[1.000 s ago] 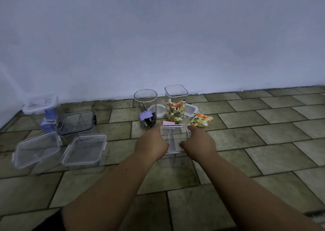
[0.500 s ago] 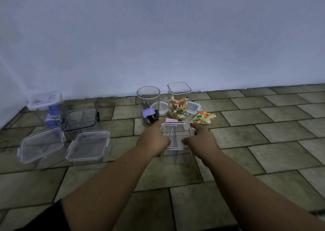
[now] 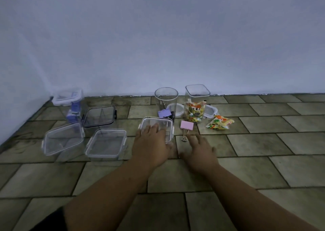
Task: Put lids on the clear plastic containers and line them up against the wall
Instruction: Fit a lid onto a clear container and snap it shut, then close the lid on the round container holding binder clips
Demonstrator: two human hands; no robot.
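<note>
Left grip [image 3: 151, 141] spread flat, palm down on the lid of the clear square container [image 3: 158, 128], pressing rather than clasping, fingers splayed across the top. Right grip [image 3: 197, 147] open and empty, hovering low over the tiled floor [image 3: 255, 169] just right of the container, fingertips near the wire handle of a pink binder clip [image 3: 186, 125]. Sits on the floor a little out from the wall [image 3: 158, 46], in front of a round open jar [image 3: 166, 99] and a tall square jar [image 3: 197, 104] with snack packets, both lidless, loose lids [image 3: 173, 108] lying behind them. Off to the left, four lidded boxes [image 3: 106, 142] clustered, not lined up. Probably light, thin-walled, stiff but slightly springy, smooth enough to skid on tile. Best taken by both side walls below the rim, away from the snap flaps, and slid or lifted level. Risks popping the lid if squeezed hard.
</note>
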